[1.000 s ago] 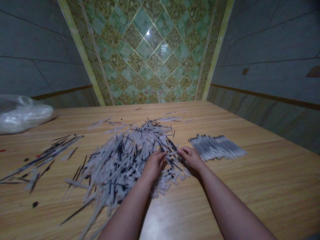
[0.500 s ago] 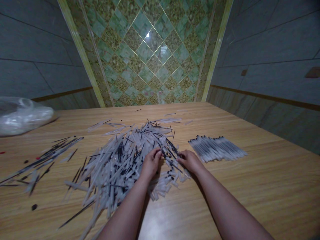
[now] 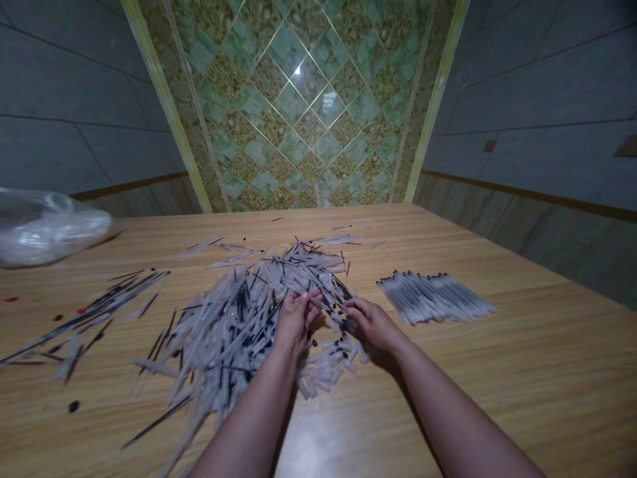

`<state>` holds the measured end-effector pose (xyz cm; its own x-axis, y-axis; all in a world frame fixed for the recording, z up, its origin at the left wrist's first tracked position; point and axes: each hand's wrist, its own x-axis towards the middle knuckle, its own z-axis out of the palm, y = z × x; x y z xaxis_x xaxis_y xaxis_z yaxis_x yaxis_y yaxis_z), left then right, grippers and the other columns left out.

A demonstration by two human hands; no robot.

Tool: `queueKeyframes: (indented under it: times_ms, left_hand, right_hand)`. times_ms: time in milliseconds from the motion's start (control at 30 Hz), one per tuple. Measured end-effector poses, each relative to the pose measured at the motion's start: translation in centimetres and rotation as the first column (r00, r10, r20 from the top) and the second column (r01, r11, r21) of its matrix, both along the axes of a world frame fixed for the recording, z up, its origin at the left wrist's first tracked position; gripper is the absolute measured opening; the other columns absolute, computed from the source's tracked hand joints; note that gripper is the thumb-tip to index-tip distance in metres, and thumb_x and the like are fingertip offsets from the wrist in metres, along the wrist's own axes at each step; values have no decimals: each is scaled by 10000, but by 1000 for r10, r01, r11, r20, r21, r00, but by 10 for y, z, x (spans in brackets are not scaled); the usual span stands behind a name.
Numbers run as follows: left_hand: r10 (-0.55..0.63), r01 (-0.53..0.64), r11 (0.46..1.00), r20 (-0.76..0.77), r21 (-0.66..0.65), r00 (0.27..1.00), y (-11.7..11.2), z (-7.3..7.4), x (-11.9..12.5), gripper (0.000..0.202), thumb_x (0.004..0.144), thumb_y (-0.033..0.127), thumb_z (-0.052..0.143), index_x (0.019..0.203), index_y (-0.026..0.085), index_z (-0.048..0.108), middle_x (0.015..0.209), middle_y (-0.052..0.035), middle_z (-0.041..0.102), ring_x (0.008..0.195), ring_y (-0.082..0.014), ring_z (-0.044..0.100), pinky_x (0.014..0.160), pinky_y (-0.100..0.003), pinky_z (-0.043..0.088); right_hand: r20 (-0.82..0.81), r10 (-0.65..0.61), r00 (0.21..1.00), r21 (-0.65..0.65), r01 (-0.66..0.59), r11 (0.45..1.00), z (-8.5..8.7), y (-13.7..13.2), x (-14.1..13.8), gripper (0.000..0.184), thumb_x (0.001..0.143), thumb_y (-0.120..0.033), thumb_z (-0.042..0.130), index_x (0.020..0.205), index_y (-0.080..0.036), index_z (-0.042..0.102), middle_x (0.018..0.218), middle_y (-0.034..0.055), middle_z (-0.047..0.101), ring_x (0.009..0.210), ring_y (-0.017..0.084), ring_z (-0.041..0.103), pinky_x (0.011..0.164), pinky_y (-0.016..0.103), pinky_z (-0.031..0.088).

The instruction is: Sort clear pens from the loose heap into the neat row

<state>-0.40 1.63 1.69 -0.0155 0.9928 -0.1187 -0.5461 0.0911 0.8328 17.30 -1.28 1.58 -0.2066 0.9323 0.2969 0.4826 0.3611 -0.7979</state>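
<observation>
A large loose heap of pen parts (image 3: 223, 338), clear barrels mixed with thin black refills, lies in front of me. Over its right side, my left hand (image 3: 294, 322) is closed with thumb and fingers on a slim translucent pen barrel (image 3: 318, 303), which slants down toward my right hand (image 3: 371, 322). That hand is closed in a pinch near the barrel's lower end; what lies between its fingertips is too small to make out. Short whitish caps (image 3: 318, 375) and small black plugs lie below and between my hands.
A neat row of pens (image 3: 435, 299) with black ends lies right of my hands. Scattered refills and barrels (image 3: 114, 302) are at the left. A clear plastic bag (image 3: 54, 229) stands at the far left. The wooden table (image 3: 537, 385) meets tiled walls.
My left hand has moved slightly left and turned, its fingers spreading more around the barrel. My right hand has shifted slightly left and up. The row of pens looks the same.
</observation>
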Motion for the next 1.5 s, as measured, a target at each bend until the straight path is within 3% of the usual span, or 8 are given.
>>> queueKeyframes:
  times_ms: [167, 433, 667, 800, 967, 1167, 1333, 1500]
  left_hand:
    - [6, -7, 1000, 37, 12, 999, -2, 3, 3, 171, 759, 206, 575, 821, 176, 419, 896, -81, 659, 836, -158, 646, 787, -325, 498]
    - [-40, 39, 999, 32, 35, 999, -11, 3, 14, 256, 716, 263, 627, 834, 178, 416, 850, -70, 666, 816, -155, 644, 806, -353, 488]
    - [-28, 27, 998, 16, 49, 999, -15, 2, 19, 292, 682, 279, 658, 819, 176, 422, 853, -65, 667, 804, -158, 647, 746, -318, 510]
    - [7, -7, 1000, 57, 5, 998, -15, 2, 21, 286, 699, 235, 644, 790, 187, 377, 792, -55, 673, 774, -165, 657, 726, -314, 520]
    - [48, -40, 997, 110, -70, 993, -14, -2, 20, 247, 741, 159, 594, 764, 190, 350, 789, -74, 673, 782, -176, 660, 716, -303, 527]
    - [23, -6, 992, 130, -129, 991, -12, -6, 20, 147, 768, 149, 564, 769, 168, 419, 798, -75, 662, 810, -161, 653, 743, -276, 525]
    - [-12, 22, 995, 97, -101, 995, -10, -5, 22, 176, 783, 297, 557, 857, 169, 460, 890, -101, 653, 861, -169, 640, 812, -305, 501]
    - [18, -19, 997, -22, -73, 1000, -8, -8, 22, 259, 811, 352, 502, 981, 164, 450, 999, -145, 625, 833, -164, 646, 781, -312, 509]
  right_hand:
    - [-139, 23, 990, -134, -42, 990, -11, 2, -7, 246, 826, -318, 426, 904, -168, 605, 752, 17, 630, 658, 121, 560, 620, 226, 424]
    - [-196, 10, 981, -99, -30, 995, -11, 2, -11, 280, 806, -323, 464, 962, -169, 637, 761, 30, 650, 650, 127, 564, 628, 247, 430]
    - [-267, -1, 964, -168, -45, 985, -13, 4, -12, 274, 791, -314, 499, 939, -151, 661, 712, 26, 652, 604, 122, 553, 563, 235, 415]
    - [-126, -35, 991, 16, 37, 999, -9, 3, -16, 223, 805, -246, 491, 909, -169, 674, 832, 55, 670, 765, 158, 585, 699, 277, 438]
    - [62, -74, 995, 231, 58, 971, -4, -2, -23, 235, 830, -178, 457, 957, -181, 655, 839, 67, 645, 794, 154, 573, 728, 265, 442]
    - [198, -70, 978, 293, 9, 956, -1, -6, -25, 263, 849, -174, 424, 1017, -178, 626, 860, 75, 627, 816, 155, 560, 744, 256, 437]
    - [234, -251, 939, 216, 202, 955, 11, 3, 4, 254, 852, -233, 423, 959, -202, 651, 880, 64, 657, 831, 163, 574, 761, 256, 419]
    - [421, -555, 718, 268, 485, 832, 21, 11, 68, 262, 833, -249, 441, 939, -179, 670, 869, 104, 640, 881, 202, 546, 790, 287, 383]
